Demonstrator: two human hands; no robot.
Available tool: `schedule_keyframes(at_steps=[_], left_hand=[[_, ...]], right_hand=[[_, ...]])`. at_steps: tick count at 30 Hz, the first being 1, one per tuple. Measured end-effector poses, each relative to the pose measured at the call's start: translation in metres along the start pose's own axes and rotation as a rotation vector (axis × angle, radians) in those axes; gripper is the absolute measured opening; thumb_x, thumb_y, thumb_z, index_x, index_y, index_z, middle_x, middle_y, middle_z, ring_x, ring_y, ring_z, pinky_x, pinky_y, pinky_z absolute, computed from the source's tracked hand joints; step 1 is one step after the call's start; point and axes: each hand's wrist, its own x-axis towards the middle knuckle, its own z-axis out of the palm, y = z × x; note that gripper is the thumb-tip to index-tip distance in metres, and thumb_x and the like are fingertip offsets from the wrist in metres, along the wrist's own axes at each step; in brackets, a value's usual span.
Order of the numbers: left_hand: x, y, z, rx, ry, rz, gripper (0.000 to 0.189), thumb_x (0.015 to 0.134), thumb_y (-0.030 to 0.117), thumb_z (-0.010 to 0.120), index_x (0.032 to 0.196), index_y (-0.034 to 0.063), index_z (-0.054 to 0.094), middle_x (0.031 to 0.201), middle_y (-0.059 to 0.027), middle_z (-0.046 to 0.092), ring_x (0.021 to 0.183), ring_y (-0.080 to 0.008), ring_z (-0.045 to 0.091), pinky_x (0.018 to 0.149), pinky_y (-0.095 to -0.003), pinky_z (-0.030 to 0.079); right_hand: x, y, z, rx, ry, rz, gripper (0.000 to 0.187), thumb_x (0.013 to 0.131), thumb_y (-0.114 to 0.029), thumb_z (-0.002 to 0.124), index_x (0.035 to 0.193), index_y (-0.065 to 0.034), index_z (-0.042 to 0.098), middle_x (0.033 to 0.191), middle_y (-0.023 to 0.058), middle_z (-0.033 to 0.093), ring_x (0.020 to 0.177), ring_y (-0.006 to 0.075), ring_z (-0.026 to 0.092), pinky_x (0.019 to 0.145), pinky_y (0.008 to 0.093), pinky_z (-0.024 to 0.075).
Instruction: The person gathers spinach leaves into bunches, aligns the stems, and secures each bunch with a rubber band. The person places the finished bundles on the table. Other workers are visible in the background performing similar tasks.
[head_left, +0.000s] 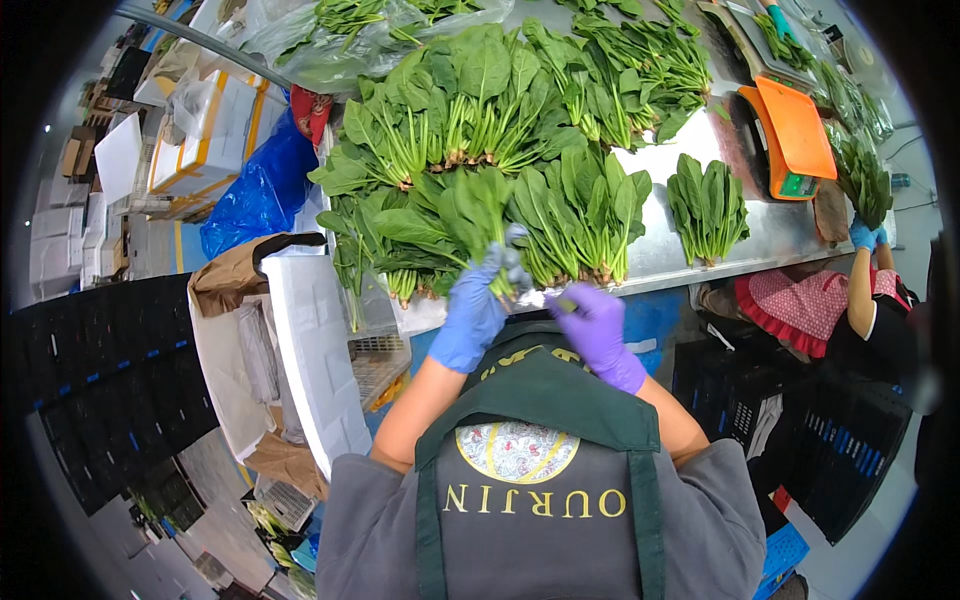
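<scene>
My left hand (480, 300), in a blue glove, grips a small bunch of leafy greens, spinach by its look (480, 210), near the stems at the metal table's front edge. Close to its right is my right hand (592, 326), in a purple glove, with bent fingers around a small greenish bit; the motion blur hides what it is. Behind my hands lie heaped spinach bunches (480, 97), leaves pointing away and pinkish roots towards me. More bunches (585, 217) lie just right of my hands, and a separate bunch (707, 210) rests farther right on the metal table (660, 274).
An orange-topped scale (795, 142) stands at the right of the table. Beyond it a co-worker's blue-gloved hands (868, 234) hold greens. A white foam box (311, 360) with brown paper stands at my left, near a blue plastic bag (259, 191). Clear plastic (367, 56) lies behind the heap.
</scene>
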Motion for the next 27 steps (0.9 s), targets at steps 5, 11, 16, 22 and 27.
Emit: schedule_keyframes(at_steps=[5, 11, 16, 22, 27], left_hand=[[0.007, 0.017, -0.007, 0.102, 0.068, 0.103, 0.031, 0.087, 0.025, 0.053, 0.108, 0.0024, 0.05, 0.059, 0.0043, 0.035, 0.048, -0.0055, 0.033, 0.051, -0.0205, 0.035], [0.015, 0.001, -0.019, 0.06, 0.263, -0.059, 0.031, 0.089, 0.025, 0.049, 0.109, 0.0012, 0.053, 0.056, 0.0055, 0.032, 0.044, -0.0055, 0.029, 0.047, -0.0193, 0.034], [0.012, 0.0, -0.02, 0.089, 0.232, -0.017, 0.031, 0.088, 0.021, 0.051, 0.112, 0.0022, 0.052, 0.074, 0.0, 0.056, 0.062, -0.009, 0.056, 0.066, -0.0236, 0.052], [0.012, -0.011, -0.019, 0.144, 0.088, -0.023, 0.043, 0.089, 0.025, 0.047, 0.124, 0.0014, 0.04, 0.111, -0.0108, 0.055, 0.096, -0.0212, 0.058, 0.086, -0.0294, 0.047], [0.003, -0.022, 0.012, 0.187, 0.073, -0.001, 0.043, 0.089, 0.025, 0.049, 0.123, 0.0004, 0.042, 0.114, -0.0109, 0.055, 0.094, -0.0169, 0.058, 0.081, -0.0255, 0.047]], right_hand=[[0.004, 0.051, 0.007, -0.466, -0.007, 0.081, 0.035, 0.073, -0.036, 0.066, 0.062, -0.0052, 0.051, 0.051, 0.0107, 0.053, 0.046, 0.029, 0.054, 0.043, 0.0366, 0.0407], [0.022, 0.054, -0.012, -0.092, -0.105, 0.313, 0.034, 0.08, -0.032, 0.059, 0.062, -0.0029, 0.056, 0.049, 0.0076, 0.051, 0.041, 0.0201, 0.045, 0.044, 0.0304, 0.0373], [0.038, 0.025, -0.041, 0.697, -0.215, 0.6, 0.031, 0.088, -0.029, 0.051, 0.082, -0.0013, 0.065, 0.053, -0.0071, 0.039, 0.047, 0.0022, 0.033, 0.044, 0.0202, 0.025], [0.037, 0.012, -0.044, 0.927, -0.321, 0.592, 0.031, 0.09, -0.03, 0.047, 0.088, -0.0012, 0.059, 0.05, -0.0082, 0.028, 0.041, 0.002, 0.021, 0.041, 0.0189, 0.017], [0.036, 0.011, -0.032, 0.982, -0.263, 0.588, 0.032, 0.091, -0.03, 0.046, 0.085, -0.0014, 0.057, 0.049, -0.0075, 0.03, 0.041, 0.0022, 0.022, 0.04, 0.019, 0.0178]])
